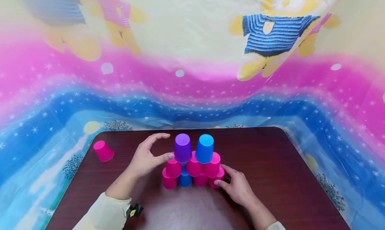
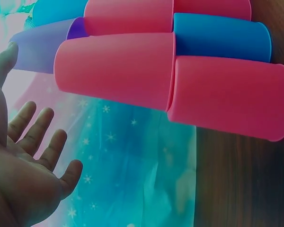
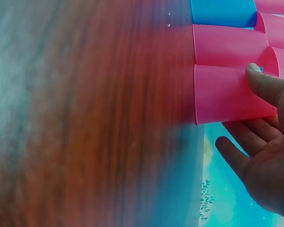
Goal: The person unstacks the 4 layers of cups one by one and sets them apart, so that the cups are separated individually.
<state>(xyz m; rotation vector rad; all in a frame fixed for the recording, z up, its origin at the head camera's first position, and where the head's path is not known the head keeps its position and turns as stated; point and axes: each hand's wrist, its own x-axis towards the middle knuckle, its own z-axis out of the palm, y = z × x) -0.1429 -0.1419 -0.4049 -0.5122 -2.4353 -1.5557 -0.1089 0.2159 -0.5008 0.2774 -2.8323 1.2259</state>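
Note:
Upside-down cups stand in a stepped stack at mid-table. Its bottom row has pink cups and one blue cup (image 1: pixel 184 180); pink cups (image 1: pixel 173 169) form the middle row. On top sit a purple cup (image 1: pixel 182 149) and a bright blue cup (image 1: pixel 205 150), with a gap between them. My left hand (image 1: pixel 147 158) is spread beside the purple cup, its thumb close to the cup's lower side; whether they touch is unclear. At the stack's right end, my right hand (image 1: pixel 239 188) holds the bottom pink cup (image 3: pixel 227 94) between thumb and fingers, partly hiding it.
A lone pink cup (image 1: pixel 103 151) stands upside down at the table's far left. The dark brown table (image 1: pixel 270 156) has rounded back corners. Behind it and along its sides hangs a printed cloth (image 1: pixel 192 89) with bears and snowflakes. A black strap (image 1: pixel 134 210) shows at my left cuff.

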